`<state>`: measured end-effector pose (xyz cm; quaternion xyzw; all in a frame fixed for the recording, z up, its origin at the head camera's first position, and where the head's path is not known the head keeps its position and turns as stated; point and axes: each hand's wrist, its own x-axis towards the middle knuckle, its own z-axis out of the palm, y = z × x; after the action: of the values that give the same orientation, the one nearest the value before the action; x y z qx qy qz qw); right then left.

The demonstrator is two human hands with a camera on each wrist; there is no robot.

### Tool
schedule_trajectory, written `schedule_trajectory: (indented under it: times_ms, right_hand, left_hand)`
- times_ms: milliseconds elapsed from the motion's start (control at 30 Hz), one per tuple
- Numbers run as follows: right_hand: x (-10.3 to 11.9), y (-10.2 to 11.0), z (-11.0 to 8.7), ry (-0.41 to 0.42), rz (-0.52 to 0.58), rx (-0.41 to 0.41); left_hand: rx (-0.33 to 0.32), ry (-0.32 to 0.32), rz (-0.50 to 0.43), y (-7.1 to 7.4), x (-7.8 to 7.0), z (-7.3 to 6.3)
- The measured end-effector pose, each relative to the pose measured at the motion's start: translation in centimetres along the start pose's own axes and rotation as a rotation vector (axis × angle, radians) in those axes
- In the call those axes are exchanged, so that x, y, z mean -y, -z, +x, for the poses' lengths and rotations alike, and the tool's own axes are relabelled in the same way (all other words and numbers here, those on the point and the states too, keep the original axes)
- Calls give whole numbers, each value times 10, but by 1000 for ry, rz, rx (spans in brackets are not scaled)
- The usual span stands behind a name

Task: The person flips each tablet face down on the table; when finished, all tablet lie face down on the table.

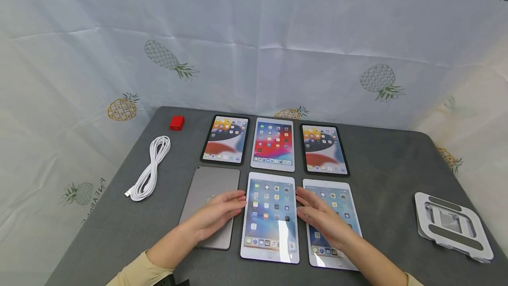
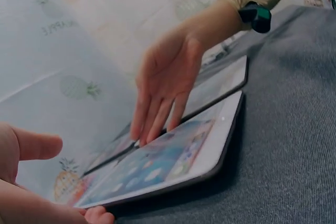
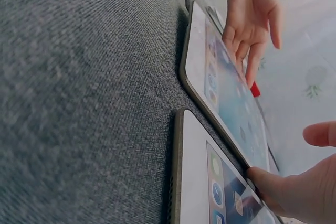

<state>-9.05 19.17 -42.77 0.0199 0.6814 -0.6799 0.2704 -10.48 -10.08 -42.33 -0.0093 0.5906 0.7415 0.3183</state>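
A white-framed tablet [image 1: 271, 215] lies screen up and lit in the middle of the front row, between both hands. At its left edge are the fingertips of my left hand [image 1: 216, 215], fingers fairly straight, with the palm over a grey tablet [image 1: 214, 180] lying back side up. From the other side my right hand [image 1: 323, 220] reaches the right edge, fingers extended, partly covering another white tablet [image 1: 337, 193]. In the left wrist view, the left hand's fingertips [image 2: 100, 214] touch the tablet's edge. The right wrist view has the right fingertips [image 3: 257, 177] at the opposite edge.
Behind are two black-framed tablets [image 1: 226, 139] [image 1: 324, 149] with a white one [image 1: 274, 142] between them, all lit. A red charger plug [image 1: 177, 122] and coiled white cable [image 1: 151, 169] lie left. A folded silver stand [image 1: 452, 224] lies right. Pineapple-print cloth [image 1: 258, 69] hangs behind.
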Motion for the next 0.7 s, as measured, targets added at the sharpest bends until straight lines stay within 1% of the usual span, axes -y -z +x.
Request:
schedule_trajectory:
  times_ms: [200,300,433,567,700]
  right_hand:
    - [1,-2,1,-7,-16,-22]
    - [1,-3,1,-5,-19,-38]
    - [0,-4,1,1,-20,-46]
    - [-2,-4,1,4,-21,-37]
    - [-4,-4,2,12,-26,-30]
  left_hand:
    - [-34,-51,102,1,5,2]
    - [-48,-73,182,0,6,4]
    - [-94,-85,251,-2,7,5]
    - [-134,-94,236,-2,10,5]
    - [-134,-111,232,-2,12,6]
